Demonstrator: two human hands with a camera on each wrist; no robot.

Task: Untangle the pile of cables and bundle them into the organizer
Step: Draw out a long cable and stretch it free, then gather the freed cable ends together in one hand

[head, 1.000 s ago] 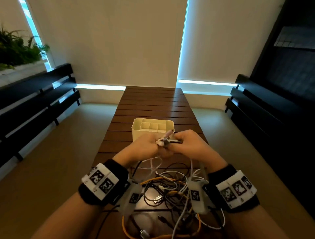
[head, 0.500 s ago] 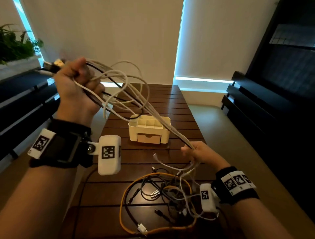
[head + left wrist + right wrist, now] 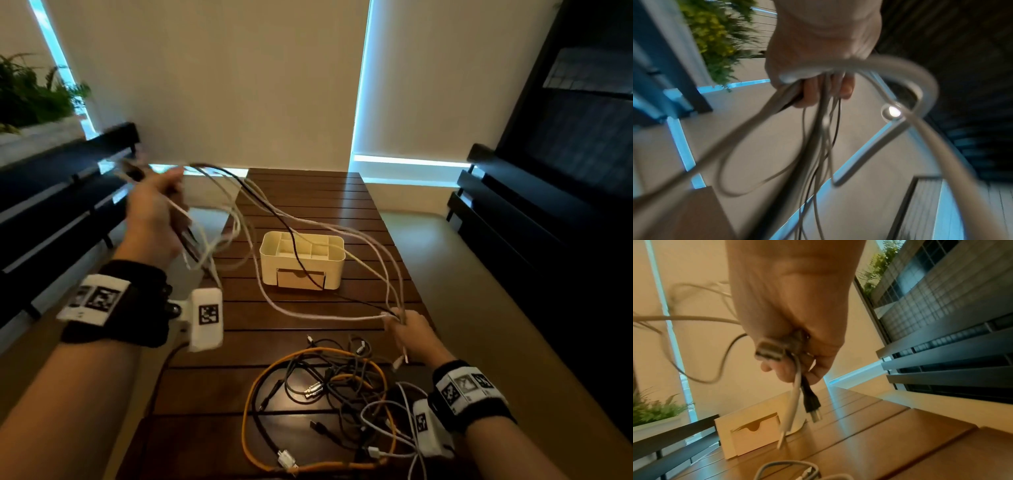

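My left hand (image 3: 154, 209) is raised at the left, beyond the table edge, and grips one end of a bunch of white and black cables (image 3: 308, 222); its fingers (image 3: 813, 91) curl round the strands. The cables sag in loose arcs over the cream organizer (image 3: 303, 262) to my right hand (image 3: 407, 329), which grips their other ends low over the table. A white plug (image 3: 791, 410) and a black plug (image 3: 812, 404) hang below that fist. The rest of the cable pile (image 3: 329, 401), with an orange cable (image 3: 250, 411) looped round it, lies on the table near me.
The organizer has open compartments on top and a small drawer (image 3: 299, 279) in front. It stands mid-table on the dark slatted wooden table (image 3: 308, 192). Dark benches (image 3: 51, 192) run along both sides. A planter (image 3: 30, 102) sits at the far left.
From both hands together above the pile, my left hand pulled the cable ends up and to the left, then dropped lower. The stretched cables have gone slack and my right hand shifted right.
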